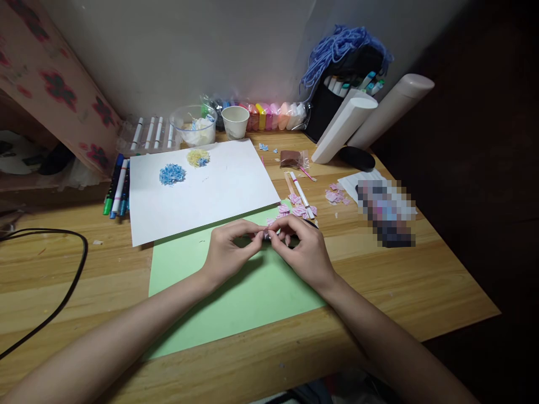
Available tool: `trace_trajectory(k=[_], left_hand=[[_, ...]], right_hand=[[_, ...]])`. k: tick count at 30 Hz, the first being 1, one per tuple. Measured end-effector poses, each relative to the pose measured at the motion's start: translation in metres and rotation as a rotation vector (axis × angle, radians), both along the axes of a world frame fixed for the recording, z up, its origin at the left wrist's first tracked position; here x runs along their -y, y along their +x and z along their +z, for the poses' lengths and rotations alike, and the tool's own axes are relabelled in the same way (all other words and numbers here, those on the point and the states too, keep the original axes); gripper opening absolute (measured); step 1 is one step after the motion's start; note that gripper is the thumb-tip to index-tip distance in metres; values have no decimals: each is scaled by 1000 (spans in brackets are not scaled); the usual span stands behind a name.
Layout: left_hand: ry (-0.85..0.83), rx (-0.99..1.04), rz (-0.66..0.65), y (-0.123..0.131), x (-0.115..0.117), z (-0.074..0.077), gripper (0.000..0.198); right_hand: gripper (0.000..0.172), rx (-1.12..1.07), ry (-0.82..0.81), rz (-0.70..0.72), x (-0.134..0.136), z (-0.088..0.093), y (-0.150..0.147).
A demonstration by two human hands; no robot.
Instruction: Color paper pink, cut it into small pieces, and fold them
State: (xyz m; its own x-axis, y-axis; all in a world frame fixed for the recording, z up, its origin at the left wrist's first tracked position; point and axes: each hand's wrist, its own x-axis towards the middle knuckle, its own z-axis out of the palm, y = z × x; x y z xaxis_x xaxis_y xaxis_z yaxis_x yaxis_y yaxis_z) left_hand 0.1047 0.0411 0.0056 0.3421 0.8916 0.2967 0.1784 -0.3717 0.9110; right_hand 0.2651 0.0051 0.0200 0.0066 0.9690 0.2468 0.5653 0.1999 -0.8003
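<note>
Over the green sheet (pixel 236 292), my left hand (pixel 231 247) and my right hand (pixel 301 241) meet fingertip to fingertip. Both pinch a small pale scrap of paper (pixel 266 235), mostly hidden by the fingers. Just beyond them lie several pink-and-white torn paper scraps (pixel 300 211). A white sheet (pixel 202 210) overlaps the green one on the far left. On it sit a blue clump of crumpled bits (pixel 172 174) and a yellow clump (pixel 197 157) with some blue at its edge.
A clear bowl (pixel 193 128), a paper cup (pixel 236 123) and bagged coloured clay (pixel 269 116) stand along the wall. Markers (pixel 120 188) lie left. At right are a white bottle (pixel 347 129), a marker (pixel 302 195) and a pixelated object (pixel 385 213). A black cable (pixel 80 269) curves at left.
</note>
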Motion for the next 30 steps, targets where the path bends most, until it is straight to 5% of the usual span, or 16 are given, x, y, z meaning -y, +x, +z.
trace_trajectory(k=[9, 30], left_hand=[[-33, 2, 23, 0, 0, -2, 6], [-10, 4, 42, -1, -1, -2, 5]], right_hand=[[0, -149, -102, 19, 0, -2, 1], [21, -601, -419, 117, -8, -2, 6]])
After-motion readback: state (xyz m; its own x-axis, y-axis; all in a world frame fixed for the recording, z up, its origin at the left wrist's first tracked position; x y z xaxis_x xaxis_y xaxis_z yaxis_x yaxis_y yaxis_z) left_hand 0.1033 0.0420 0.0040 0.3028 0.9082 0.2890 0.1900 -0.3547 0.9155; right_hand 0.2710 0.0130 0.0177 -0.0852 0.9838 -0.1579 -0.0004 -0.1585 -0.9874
